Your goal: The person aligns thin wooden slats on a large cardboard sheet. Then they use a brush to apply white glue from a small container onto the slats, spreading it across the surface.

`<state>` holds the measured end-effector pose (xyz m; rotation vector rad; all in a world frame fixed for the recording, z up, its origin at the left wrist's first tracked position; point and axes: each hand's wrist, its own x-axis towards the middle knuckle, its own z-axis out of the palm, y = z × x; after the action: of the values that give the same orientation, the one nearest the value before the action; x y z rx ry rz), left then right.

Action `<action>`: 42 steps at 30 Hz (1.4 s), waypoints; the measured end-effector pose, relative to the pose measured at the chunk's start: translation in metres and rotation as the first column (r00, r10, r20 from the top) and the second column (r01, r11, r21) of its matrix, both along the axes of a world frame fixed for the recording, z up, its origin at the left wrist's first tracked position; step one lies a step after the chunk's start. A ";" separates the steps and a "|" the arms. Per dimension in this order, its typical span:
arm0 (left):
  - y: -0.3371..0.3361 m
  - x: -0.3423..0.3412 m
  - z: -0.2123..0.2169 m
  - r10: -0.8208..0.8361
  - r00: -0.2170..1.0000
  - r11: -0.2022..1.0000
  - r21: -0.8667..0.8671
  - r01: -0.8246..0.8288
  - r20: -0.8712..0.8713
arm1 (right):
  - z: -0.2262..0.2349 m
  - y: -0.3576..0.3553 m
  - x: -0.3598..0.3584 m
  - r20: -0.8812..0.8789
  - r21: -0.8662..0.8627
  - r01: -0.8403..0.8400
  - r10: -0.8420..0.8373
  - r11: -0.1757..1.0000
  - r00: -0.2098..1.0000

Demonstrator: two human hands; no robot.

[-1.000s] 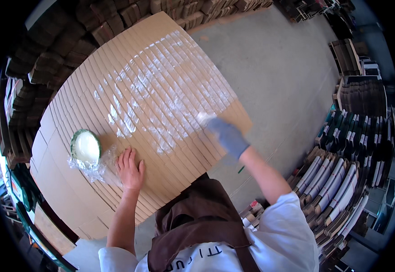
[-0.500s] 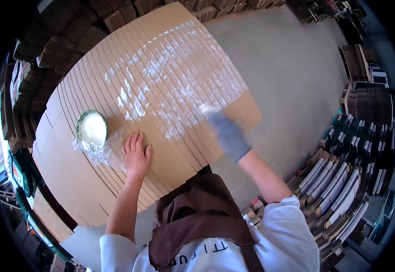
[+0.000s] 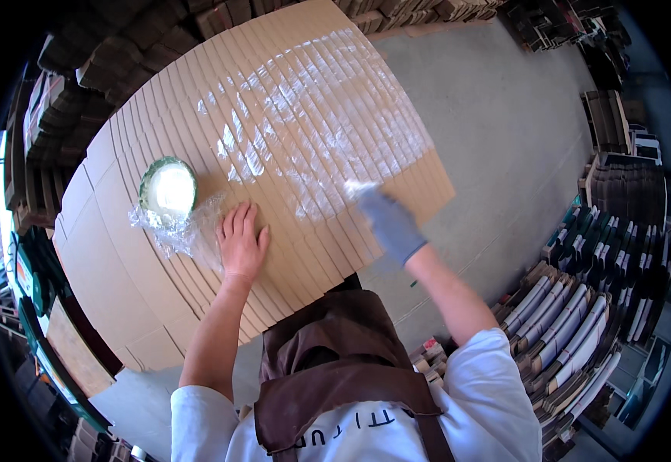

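Observation:
A broad array of overlapping cardboard sheets [image 3: 131, 254] lies in front of me, their edges in close parallel steps. Streaks of white paste [image 3: 328, 131] cover the far and right part. My left hand [image 3: 242, 242] is bare and rests flat on the cardboard with fingers spread. Beside it, to the left, a green-rimmed bowl of white paste [image 3: 172, 191] sits on crumpled clear plastic film [image 3: 174, 235]. In a grey glove, my right hand [image 3: 389, 223] is closed around a small white paste-covered thing [image 3: 360, 187] at the streaks' near edge; its kind is hidden and blurred.
Stacked cardboard [image 3: 131, 65] lines the far left. On the right stand rows of bundled flat pieces [image 3: 555, 323] and darker stacks [image 3: 609, 231]. Grey concrete floor [image 3: 505, 123] runs along the cardboard's right side. Green-edged panels [image 3: 39, 285] lean at the left.
The whole view has shifted slightly, so the bowl and cardboard appear a little higher and further right. My right hand stays near the paste's near edge; my left hand still lies flat.

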<state>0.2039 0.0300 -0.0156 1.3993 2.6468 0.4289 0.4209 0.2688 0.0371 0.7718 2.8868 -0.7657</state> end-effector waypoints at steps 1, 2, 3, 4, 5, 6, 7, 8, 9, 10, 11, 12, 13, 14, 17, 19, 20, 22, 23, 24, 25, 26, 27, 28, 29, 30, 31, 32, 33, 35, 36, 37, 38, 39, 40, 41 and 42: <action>0.001 0.000 0.001 0.001 1.000 1.000 0.003 -0.001 0.002 | 0.002 0.023 0.001 0.041 -0.087 0.142 -0.139 0.986 0.990; 0.002 0.000 0.002 0.004 1.000 1.000 0.008 -0.004 0.002 | 0.008 0.036 0.001 0.091 -0.166 0.281 -0.269 0.945 0.959; 0.001 -0.001 0.001 0.004 1.000 1.000 0.008 -0.004 0.005 | 0.016 0.039 0.001 0.081 -0.006 0.192 -0.191 0.981 0.978; -0.001 -0.002 0.001 0.005 1.000 1.000 0.008 -0.005 0.007 | 0.014 0.027 -0.001 0.041 0.002 0.131 -0.131 0.991 0.991; 0.002 0.000 -0.001 -0.002 1.000 1.000 0.016 0.002 0.018 | 0.013 0.006 0.000 0.008 0.022 0.078 -0.078 0.997 0.997; 0.001 0.000 -0.001 -0.002 1.000 1.000 0.013 0.002 0.015 | 0.012 -0.006 -0.001 -0.030 0.035 0.020 -0.019 0.999 0.999; 0.001 0.000 -0.001 -0.002 1.000 1.000 0.009 0.002 0.011 | 0.014 -0.002 -0.002 -0.004 -0.066 0.104 -0.104 0.992 0.995; 0.000 0.000 -0.001 0.002 1.000 1.000 0.004 -0.002 0.006 | 0.017 0.006 -0.004 0.029 -0.165 0.183 -0.181 0.969 0.983; -0.001 0.000 -0.001 0.003 1.000 1.000 0.008 -0.003 0.008 | 0.018 0.014 -0.003 0.072 -0.260 0.264 -0.254 0.929 0.965; 0.000 0.001 0.000 0.005 1.000 1.000 0.011 -0.005 0.011 | 0.018 0.021 0.000 0.056 -0.178 0.242 -0.236 0.954 0.970; 0.001 0.000 0.000 0.005 1.000 1.000 0.014 -0.005 0.012 | 0.019 0.029 0.003 0.040 -0.094 0.221 -0.218 0.971 0.975; 0.001 0.000 0.000 0.004 1.000 1.000 0.012 -0.004 0.010 | 0.018 0.032 0.005 0.026 -0.009 0.199 -0.199 0.980 0.980; 0.000 0.000 0.000 0.003 1.000 1.000 0.010 -0.003 0.008 | 0.009 0.030 0.008 0.050 0.026 0.135 -0.137 0.990 0.989; 0.003 0.001 0.000 -0.002 1.000 1.000 0.014 0.002 0.009 | -0.005 0.025 0.014 0.077 0.065 0.075 -0.080 0.995 0.994; 0.001 0.000 -0.004 0.005 1.000 1.000 -0.001 -0.005 0.011 | -0.009 0.053 0.016 0.084 0.192 0.101 -0.119 0.976 0.989; -0.007 -0.002 -0.001 0.012 0.999 1.000 -0.003 -0.012 0.044 | 0.006 0.050 -0.006 0.134 0.054 0.296 -0.301 0.954 0.944; -0.003 -0.005 0.001 0.016 0.998 1.000 0.008 -0.017 0.056 | 0.005 0.032 -0.015 -0.091 0.082 0.197 -0.190 0.977 0.978; -0.006 -0.010 0.006 -0.028 0.995 0.999 -0.026 0.031 0.095 | 0.006 -0.037 -0.025 -0.307 0.011 0.077 -0.070 0.997 0.949; -0.003 -0.013 0.007 -0.051 0.992 0.998 -0.031 0.055 0.115 | 0.004 -0.056 -0.035 -0.275 -0.074 0.054 -0.073 0.996 0.959; -0.003 -0.016 0.008 -0.052 0.994 0.998 -0.031 0.055 0.096 | 0.002 -0.077 -0.046 -0.246 -0.167 0.034 -0.075 0.985 0.966; -0.002 -0.016 0.004 -0.062 0.995 0.998 -0.027 0.064 0.083 | -0.010 -0.085 -0.053 -0.164 -0.234 0.043 -0.083 0.971 0.983; -0.004 -0.015 0.001 -0.072 0.995 0.997 -0.028 0.074 0.074 | -0.020 -0.090 -0.056 -0.075 -0.305 0.061 -0.087 0.951 0.993; -0.006 -0.016 0.001 -0.071 0.995 0.997 -0.014 0.072 0.065 | -0.026 -0.073 -0.060 -0.180 -0.192 0.050 -0.085 0.980 0.980; -0.005 -0.015 0.003 -0.063 0.996 0.998 0.003 0.063 0.060 | -0.030 -0.039 -0.068 -0.280 -0.073 0.043 -0.062 0.996 0.958; -0.007 -0.013 0.004 -0.063 0.997 0.998 0.020 0.062 0.054 | -0.032 -0.010 -0.073 -0.303 0.060 0.047 -0.027 0.997 0.952; -0.009 -0.014 0.003 -0.061 0.997 0.998 0.004 0.061 0.054 | -0.026 -0.011 -0.072 -0.263 0.048 0.095 -0.080 0.994 0.962; -0.012 -0.014 -0.001 -0.059 0.997 0.998 -0.013 0.060 0.053 | -0.020 -0.017 -0.069 -0.221 0.037 0.144 -0.132 0.989 0.966; -0.011 -0.013 -0.005 -0.049 0.997 0.998 -0.024 0.050 0.053 | -0.011 -0.023 -0.066 -0.179 0.034 0.184 -0.175 0.982 0.968; -0.012 -0.011 -0.005 -0.052 0.997 0.999 -0.009 0.053 0.048 | 0.002 -0.041 -0.061 -0.197 0.133 0.027 0.000 0.991 0.980; -0.010 -0.012 -0.004 -0.067 0.997 0.997 0.027 0.066 0.033 | -0.007 -0.038 -0.055 -0.199 0.130 -0.023 0.049 0.991 0.979; -0.008 -0.013 -0.002 -0.068 0.996 0.997 0.027 0.067 0.049 | -0.013 -0.034 -0.054 -0.207 0.128 -0.042 0.068 0.991 0.976; -0.005 -0.013 0.000 -0.070 0.995 0.997 0.027 0.069 0.065 | -0.020 -0.023 -0.056 -0.156 0.137 0.016 0.005 0.990 0.988; -0.004 -0.014 0.000 -0.067 0.994 0.998 0.026 0.066 0.082 | -0.016 -0.025 -0.059 -0.172 0.136 0.019 0.005 0.991 0.985; -0.006 -0.015 -0.001 -0.063 0.995 0.998 0.014 0.062 0.073 | -0.011 -0.027 -0.060 -0.187 0.136 0.022 0.004 0.991 0.982; -0.008 -0.015 -0.003 -0.059 0.996 0.998 0.003 0.059 0.065 | -0.006 -0.028 -0.061 -0.202 0.135 0.025 0.003 0.990 0.979; -0.009 -0.013 -0.003 -0.060 0.997 0.998 -0.008 0.061 0.056 | -0.004 -0.031 -0.061 -0.142 0.086 0.003 0.009 0.996 0.990; -0.010 -0.012 -0.003 -0.055 0.997 0.998 -0.004 0.055 0.050 | -0.003 -0.035 -0.061 -0.083 0.036 -0.016 0.019 0.999 0.996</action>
<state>0.1922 0.0202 -0.0190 1.4368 2.5614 0.4447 0.3602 0.2339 0.0343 0.7347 2.9838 -0.7653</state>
